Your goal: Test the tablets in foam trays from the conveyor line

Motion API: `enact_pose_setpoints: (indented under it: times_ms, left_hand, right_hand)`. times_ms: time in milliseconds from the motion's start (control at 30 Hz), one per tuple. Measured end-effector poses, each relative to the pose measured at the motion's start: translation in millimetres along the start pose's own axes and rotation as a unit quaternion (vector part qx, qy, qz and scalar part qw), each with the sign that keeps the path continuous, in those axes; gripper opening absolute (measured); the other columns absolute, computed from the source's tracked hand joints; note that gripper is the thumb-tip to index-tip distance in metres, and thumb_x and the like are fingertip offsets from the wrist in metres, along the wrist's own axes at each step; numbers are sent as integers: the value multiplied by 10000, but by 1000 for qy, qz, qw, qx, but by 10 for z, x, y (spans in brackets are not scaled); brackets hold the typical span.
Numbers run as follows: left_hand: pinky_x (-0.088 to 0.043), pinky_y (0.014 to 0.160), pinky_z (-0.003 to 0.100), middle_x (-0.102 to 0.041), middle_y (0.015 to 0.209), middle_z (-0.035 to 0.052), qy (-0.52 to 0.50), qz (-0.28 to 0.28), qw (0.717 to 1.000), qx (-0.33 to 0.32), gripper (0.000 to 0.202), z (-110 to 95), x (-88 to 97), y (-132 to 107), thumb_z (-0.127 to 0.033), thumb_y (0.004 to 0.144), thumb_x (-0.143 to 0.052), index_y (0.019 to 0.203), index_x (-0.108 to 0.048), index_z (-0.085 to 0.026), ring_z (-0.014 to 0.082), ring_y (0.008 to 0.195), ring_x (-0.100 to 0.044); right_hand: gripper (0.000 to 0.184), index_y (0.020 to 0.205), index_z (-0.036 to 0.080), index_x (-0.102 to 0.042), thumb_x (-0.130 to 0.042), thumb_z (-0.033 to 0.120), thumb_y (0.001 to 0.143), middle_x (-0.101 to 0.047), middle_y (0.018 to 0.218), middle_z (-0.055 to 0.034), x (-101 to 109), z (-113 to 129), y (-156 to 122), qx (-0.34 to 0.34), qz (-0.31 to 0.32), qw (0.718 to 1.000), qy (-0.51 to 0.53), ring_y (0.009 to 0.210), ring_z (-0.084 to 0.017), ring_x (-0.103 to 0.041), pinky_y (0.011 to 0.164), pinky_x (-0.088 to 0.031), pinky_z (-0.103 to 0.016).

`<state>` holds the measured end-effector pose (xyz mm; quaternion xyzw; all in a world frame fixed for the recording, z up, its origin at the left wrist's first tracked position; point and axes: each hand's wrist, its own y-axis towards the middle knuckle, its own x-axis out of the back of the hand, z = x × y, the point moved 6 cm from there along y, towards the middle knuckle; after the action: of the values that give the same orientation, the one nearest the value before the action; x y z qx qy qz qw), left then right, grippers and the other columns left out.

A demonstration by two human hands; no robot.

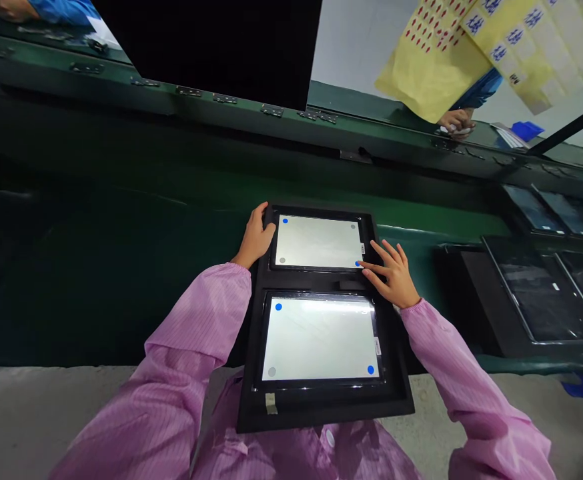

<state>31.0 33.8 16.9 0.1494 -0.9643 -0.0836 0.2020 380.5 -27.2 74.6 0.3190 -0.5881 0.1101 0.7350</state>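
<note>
My left hand [256, 237] curls round the far left corner of the black tray [251, 373], thumb on top by the far panel [319, 241]. My right hand [395, 273] is open, fingers spread and resting flat on the tray's right side, the forefinger tip touching the far panel's near right corner at a blue dot. The near panel [319, 339] lies in the tray just below it, untouched. The tray sits on the green surface [121, 267], its near end overhanging towards me. More panels [536, 293] lie to my right. Across the surface, another person's hand [455, 122] shows under yellow sheets [436, 67].
</note>
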Motion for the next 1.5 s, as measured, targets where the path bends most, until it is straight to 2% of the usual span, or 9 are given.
enact_pose_setpoints:
  times_ms: [133, 267, 367, 500, 600, 667, 800, 1167, 1500]
  left_hand:
    - [-335, 1174, 489, -518, 1407, 112, -11, -4, 1000, -3, 605, 7, 1, -5, -151, 795, -523, 1392, -453, -219, 282, 1331, -482]
    - [-327, 1174, 499, -499, 1425, 133, 1, 0, 1000, -1, 608, -29, 7, -17, -143, 800, -511, 1401, -440, -196, 292, 1338, -472]
    - [-319, 1176, 506, -486, 1433, 148, 11, 7, 1000, 2, 598, -65, 8, -25, -141, 809, -498, 1402, -434, -180, 301, 1350, -459]
    - [-331, 1168, 507, -482, 1430, 171, 17, 10, 1000, -4, 598, -88, 8, -28, -136, 812, -490, 1407, -422, -147, 307, 1349, -458]
    - [-336, 1166, 504, -493, 1420, 154, 17, 10, 1000, -9, 603, -87, 7, -27, -127, 803, -500, 1401, -426, -170, 297, 1351, -457]
    - [-332, 1170, 498, -505, 1410, 135, 16, 7, 1000, -13, 604, -86, 7, -26, -124, 797, -510, 1392, -435, -197, 289, 1355, -454]
    - [-322, 1175, 501, -503, 1408, 146, 20, 7, 1000, -17, 605, -79, 6, -22, -127, 791, -517, 1389, -441, -182, 299, 1356, -453]
    - [-342, 1170, 483, -496, 1416, 149, 16, 7, 1000, -10, 617, -37, 5, 7, -130, 783, -525, 1394, -451, -165, 302, 1332, -480]
    - [-364, 1164, 463, -536, 1394, 117, 4, -5, 1000, -7, 598, -10, 15, 18, -126, 788, -516, 1380, -471, -190, 273, 1307, -510]
  right_hand:
    - [426, 1217, 253, -703, -428, 490, 994, -420, 1532, -81, -32, -135, 275, -41, -31, 999, 2, 1435, -334, -329, 1179, -229, -608]
    - [466, 1275, 260, -663, -430, 538, 983, -354, 1572, -72, -117, -154, 616, -33, -15, 999, 3, 1453, -350, -289, 1177, -209, -624]
    - [465, 1302, 277, -644, -437, 547, 985, -316, 1590, -65, -242, 108, 909, 29, 27, 999, 7, 1470, -341, -251, 1187, -194, -606]
    - [483, 1340, 301, -612, -447, 576, 979, -304, 1596, -60, -479, 702, 1369, 124, 67, 990, 9, 1480, -318, -234, 1208, -171, -569]
    - [507, 1340, 315, -610, -465, 615, 958, -302, 1597, -40, -631, 1000, 1626, 148, 82, 986, 0, 1481, -322, -229, 1214, -167, -568]
    - [513, 1327, 313, -621, -480, 627, 947, -329, 1585, -40, -674, 1048, 1678, 144, 84, 986, -7, 1475, -327, -246, 1215, -166, -571]
    - [485, 1285, 311, -655, -482, 616, 951, -379, 1559, -44, -591, 882, 1466, 134, 79, 988, -13, 1462, -326, -278, 1218, -165, -566]
    - [393, 1224, 335, -693, -501, 557, 963, -404, 1544, -40, -85, 161, 313, 72, 76, 994, -29, 1449, -349, -299, 1187, -205, -619]
    - [315, 1181, 356, -716, -528, 485, 963, -383, 1557, 7, 0, -90, -19, 26, 60, 998, -21, 1439, -356, -312, 1188, -198, -631]
